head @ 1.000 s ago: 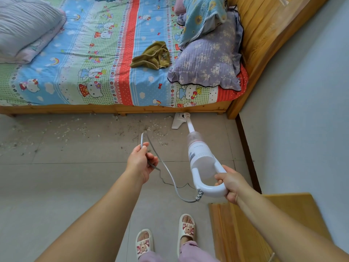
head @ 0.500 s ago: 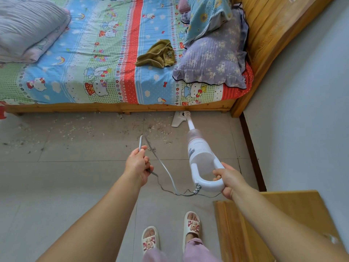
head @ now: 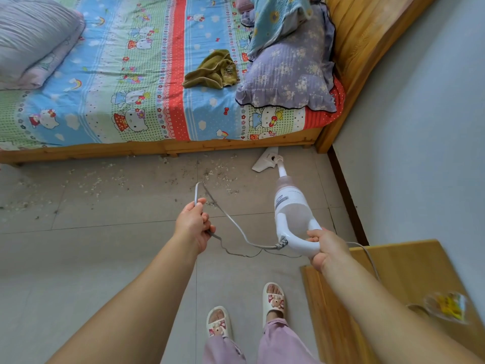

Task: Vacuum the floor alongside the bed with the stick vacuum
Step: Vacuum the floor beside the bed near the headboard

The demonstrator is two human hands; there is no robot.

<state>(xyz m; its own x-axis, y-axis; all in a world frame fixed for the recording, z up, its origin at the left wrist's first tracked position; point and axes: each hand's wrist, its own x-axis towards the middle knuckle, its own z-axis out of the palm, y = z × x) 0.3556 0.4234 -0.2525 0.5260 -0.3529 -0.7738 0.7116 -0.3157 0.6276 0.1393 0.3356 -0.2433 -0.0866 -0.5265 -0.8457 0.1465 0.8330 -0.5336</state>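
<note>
Two hands work together: the right hand [head: 324, 248] grips the stick vacuum [head: 291, 214] handle, its head far ahead beside the bed [head: 157, 148], so the left hand [head: 194, 224], squeezing the cord [head: 236, 227], should lift it clear of the crumbs [head: 105, 179]

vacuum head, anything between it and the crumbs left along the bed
Nothing visible blocks it. The vacuum head sits on bare floor by the bed frame; the crumbs start just to its left. The left hand holds the cord up.

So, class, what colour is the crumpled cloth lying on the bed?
Olive green cloth, seen best in the head view.
</note>
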